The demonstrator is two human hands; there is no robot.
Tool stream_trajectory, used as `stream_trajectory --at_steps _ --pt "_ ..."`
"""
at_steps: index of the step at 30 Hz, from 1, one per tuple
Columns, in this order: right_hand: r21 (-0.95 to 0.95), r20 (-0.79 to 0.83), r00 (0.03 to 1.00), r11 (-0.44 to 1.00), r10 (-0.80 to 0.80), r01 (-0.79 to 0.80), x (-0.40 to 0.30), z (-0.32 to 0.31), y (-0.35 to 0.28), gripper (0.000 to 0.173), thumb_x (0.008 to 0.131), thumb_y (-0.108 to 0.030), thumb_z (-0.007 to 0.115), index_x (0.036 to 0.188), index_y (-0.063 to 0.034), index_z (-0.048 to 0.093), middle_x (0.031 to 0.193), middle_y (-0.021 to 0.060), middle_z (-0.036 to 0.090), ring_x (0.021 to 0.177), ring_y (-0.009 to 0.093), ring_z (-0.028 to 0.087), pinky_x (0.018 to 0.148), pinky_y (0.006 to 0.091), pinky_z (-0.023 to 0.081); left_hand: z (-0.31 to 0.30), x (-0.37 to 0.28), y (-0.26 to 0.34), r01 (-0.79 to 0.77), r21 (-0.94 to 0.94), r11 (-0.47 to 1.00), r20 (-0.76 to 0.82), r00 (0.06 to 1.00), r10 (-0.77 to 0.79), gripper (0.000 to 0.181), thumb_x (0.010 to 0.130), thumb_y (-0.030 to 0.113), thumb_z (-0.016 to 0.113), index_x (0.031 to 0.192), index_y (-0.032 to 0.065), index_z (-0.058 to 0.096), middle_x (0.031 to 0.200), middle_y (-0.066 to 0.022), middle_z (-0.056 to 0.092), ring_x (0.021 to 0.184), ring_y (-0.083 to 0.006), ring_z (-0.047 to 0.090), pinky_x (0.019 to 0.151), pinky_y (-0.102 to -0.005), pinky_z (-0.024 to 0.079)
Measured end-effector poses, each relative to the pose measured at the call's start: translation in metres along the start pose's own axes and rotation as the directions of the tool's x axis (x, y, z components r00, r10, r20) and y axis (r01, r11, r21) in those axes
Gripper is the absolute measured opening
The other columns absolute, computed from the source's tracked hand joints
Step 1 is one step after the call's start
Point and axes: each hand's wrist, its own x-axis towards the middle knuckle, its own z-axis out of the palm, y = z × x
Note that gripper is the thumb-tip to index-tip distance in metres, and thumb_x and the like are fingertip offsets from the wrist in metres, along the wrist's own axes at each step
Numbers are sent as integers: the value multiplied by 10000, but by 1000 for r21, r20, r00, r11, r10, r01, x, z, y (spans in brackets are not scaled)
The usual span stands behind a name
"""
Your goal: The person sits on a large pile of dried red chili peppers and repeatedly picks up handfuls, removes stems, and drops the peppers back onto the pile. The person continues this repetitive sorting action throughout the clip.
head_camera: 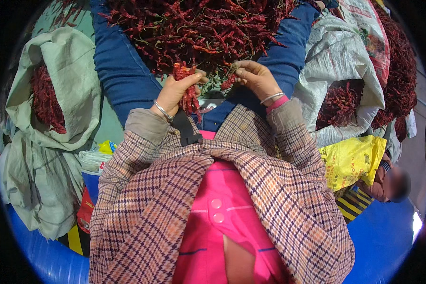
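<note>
A bunch of dried red chili peppers [190, 96] is gripped in my left hand [177, 90], hanging down past the fingers. My right hand [257, 78], a little to the right, pinches green-brown stems between thumb and forefinger, with a few dried red chilies [228, 82] dangling from them. Both wrists wear a silver bangle. Beyond the hands, a large heap of dried red chilies [206, 32] lies between my legs in blue jeans. Loose stems [216, 78] show between the two hands, at the near edge of the heap.
An open pale green woven sack [72, 56] with chilies stands at left. At right are an open white woven sack [335, 53] holding chilies, a yellow printed bag [355, 161] and a larger chili pile [397, 67]. Another person [376, 183] is at the far right.
</note>
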Motion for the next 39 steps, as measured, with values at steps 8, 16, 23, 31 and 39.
stream_trajectory --at_steps 8,16,23,31,39 --pt "73 111 989 993 -100 93 -11 41 10 192 856 -74 638 1044 -37 613 916 16 632 783 94 578 696 213 460 17 -11 6 133 76 988 74 988 -139 275 851 191 653 1076 39 606 826 -8 633 600 -61 568 508 -205 473" --pt "20 253 957 990 -139 138 -18 50 18 210 865 -72 610 1070 -31 593 965 18 611 819 106 576 746 237 478 8 -10 -6 322 -198 926 293 921 -258 157 903 154 581 1000 31 592 738 -27 612 580 -75 564 525 -222 473" --pt "-620 309 882 629 -355 470 -22 62 -14 83 846 -87 632 891 -18 625 820 3 588 718 98 557 644 246 455 10 -13 1 249 -85 965 288 933 -215 194 862 153 652 1013 39 608 827 -27 647 616 -68 581 546 -204 489" --pt "511 230 971 842 60 -173 -21 56 15 46 880 -113 605 857 -74 598 639 -38 481 549 67 401 519 218 330 17 -2 2 -157 280 947 237 967 91 217 812 61 692 1004 31 596 854 -5 643 723 -59 595 621 -198 482" --pt "288 334 888 863 317 -416 -29 33 15 105 874 -114 600 797 -57 558 614 -28 434 514 62 332 492 211 285 -1 12 1 -657 744 -121 655 681 328 318 636 72 703 939 68 608 881 -82 626 820 -281 612 700 -330 501"
